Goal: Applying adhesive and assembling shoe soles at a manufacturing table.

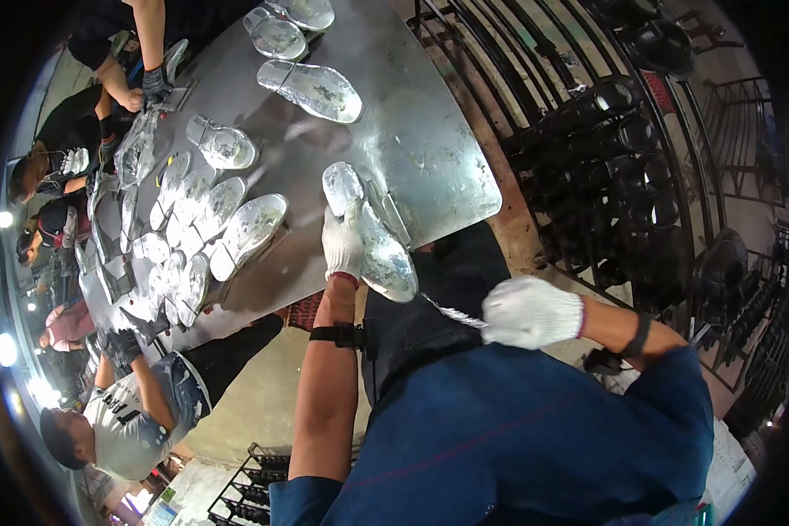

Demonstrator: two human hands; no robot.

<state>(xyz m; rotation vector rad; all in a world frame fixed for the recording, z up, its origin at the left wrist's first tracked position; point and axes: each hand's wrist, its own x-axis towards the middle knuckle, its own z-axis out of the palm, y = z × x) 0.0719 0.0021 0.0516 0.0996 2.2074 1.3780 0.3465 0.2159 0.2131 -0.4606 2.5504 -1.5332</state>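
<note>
My left hand (345,241), in a white knit glove, grips a silvery, shiny shoe sole (389,263) around its narrow middle. The sole hangs over the near edge of the metal table, its broad end toward me. A thin, twisted silvery strip (456,313) runs from that broad end to my right hand (531,313), also in a white glove. The fingers of my right hand are closed around the strip's other end. Beside the held sole, a flat metal plate (389,213) stands up from the table.
More silvery soles (311,90) lie on the metal table (430,149), several clustered at the left (250,232). Co-workers in dark gloves work along its left side; one in a grey shirt (136,421) stands nearest. Dark metal racks with black shoes (600,175) stand at the right.
</note>
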